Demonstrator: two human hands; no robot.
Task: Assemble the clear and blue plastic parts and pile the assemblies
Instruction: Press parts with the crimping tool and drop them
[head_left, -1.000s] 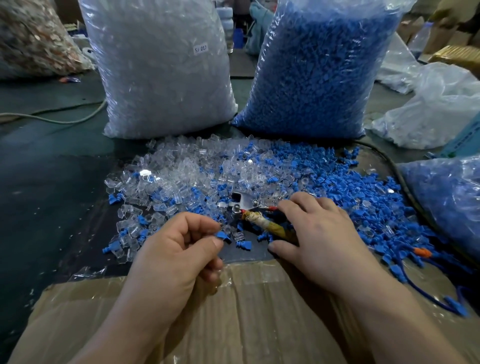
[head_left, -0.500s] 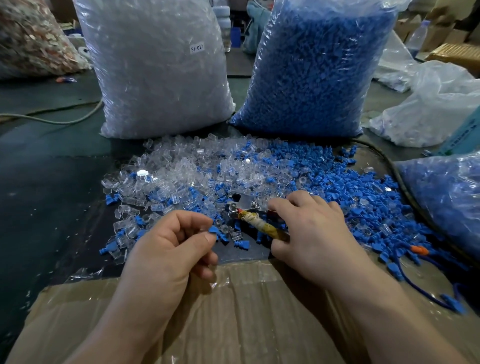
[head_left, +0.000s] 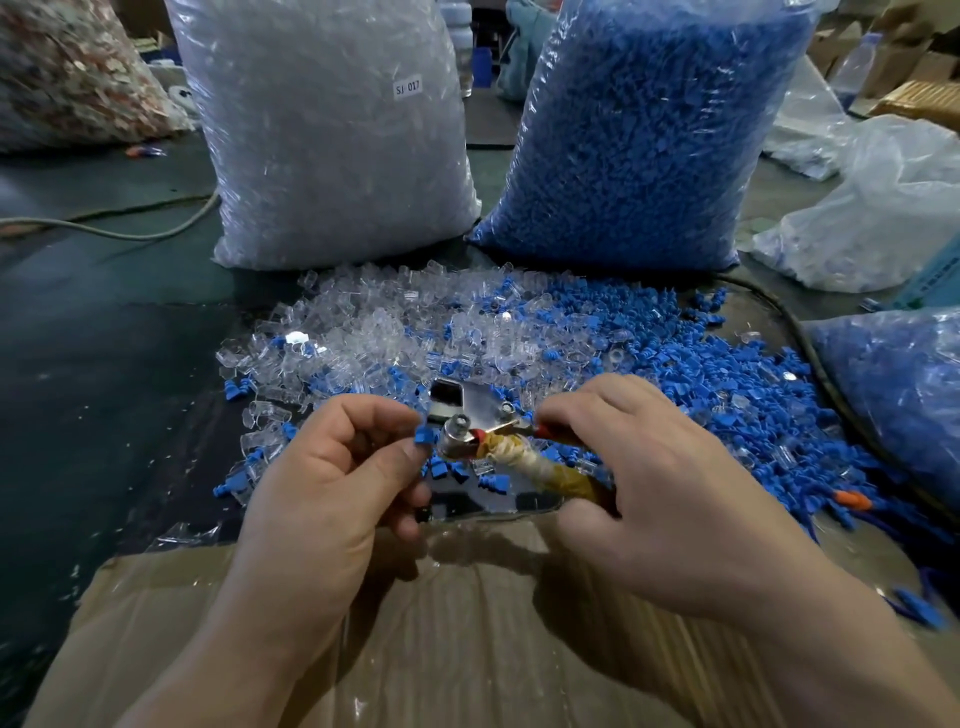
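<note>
At the far left of the dark worktop (head_left: 104, 338) a bag of mixed scrap (head_left: 67, 78) slumps at the back, and a pale cable (head_left: 130, 231) runs from the edge toward the sack of clear pieces (head_left: 332, 145). That sack stands upright and bears a small label (head_left: 408, 87) reading "SJ 017". Just in front of it, loose clear parts (head_left: 363, 332) lie spread on the worktop with blue ones scattered among them.

Nearer the camera, the left hand (head_left: 332, 483) is curled, its thumb and forefinger pinching a single blue part (head_left: 427, 435). It holds this part right against the round end of a metal tool (head_left: 467, 410). Something clear seems to sit in that end, though glare makes it hard to be sure. The tool's handle is wrapped in yellowed tape (head_left: 535, 462), and the right hand (head_left: 660, 478) grips it with fingers curled over the top and thumb below. Both hands hover above a sheet of brown cardboard (head_left: 467, 623) that covers the near edge.

Right of the tool, loose blue parts (head_left: 701, 374) form a thick layer that touches the clear heap. Behind them stands the tall sack of blue pieces (head_left: 639, 130), just beside the clear sack. One orange piece (head_left: 852, 501) lies at the layer's near right edge. At the far right a smaller bag (head_left: 904, 395) holds blue pieces, with crumpled white bags (head_left: 893, 218) behind it.
</note>
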